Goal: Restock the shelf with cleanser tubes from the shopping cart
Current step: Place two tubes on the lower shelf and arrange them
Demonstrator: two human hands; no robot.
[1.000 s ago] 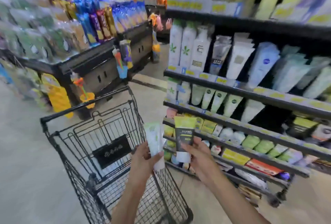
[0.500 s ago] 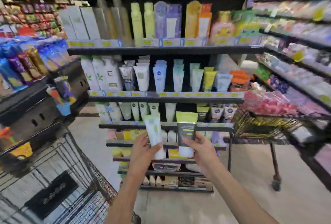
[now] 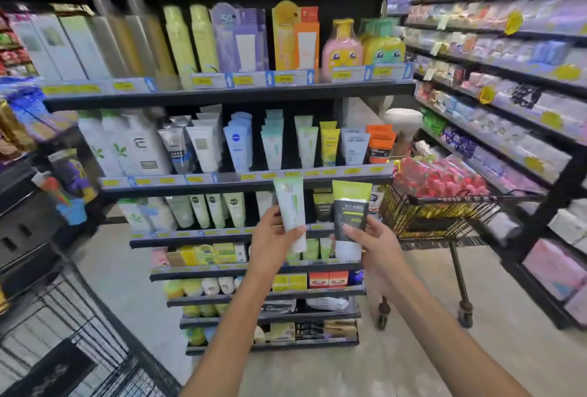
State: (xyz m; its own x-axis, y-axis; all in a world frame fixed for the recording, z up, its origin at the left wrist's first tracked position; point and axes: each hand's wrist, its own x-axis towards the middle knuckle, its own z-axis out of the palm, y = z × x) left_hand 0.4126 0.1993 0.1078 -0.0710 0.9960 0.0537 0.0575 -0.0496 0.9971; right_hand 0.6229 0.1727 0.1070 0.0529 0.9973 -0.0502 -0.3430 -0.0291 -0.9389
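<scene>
My left hand grips a white and pale green cleanser tube, cap end down. My right hand holds a dark grey tube with a lime top, also cap down. Both tubes are raised side by side in front of the black shelf unit, about level with its third shelf. The shelf above carries a row of upright cleanser tubes. The black wire shopping cart sits at the lower left, its contents out of view.
A second wire cart on wheels stands right of the shelf unit, loaded with pink and red packs. Long shelves run along the right side. A dark display with snack bags is on the left. Beige floor lies below.
My view has swung from the cart to face the shelf unit straight on. Both hands keep their tubes and have risen slightly toward the shelves.
</scene>
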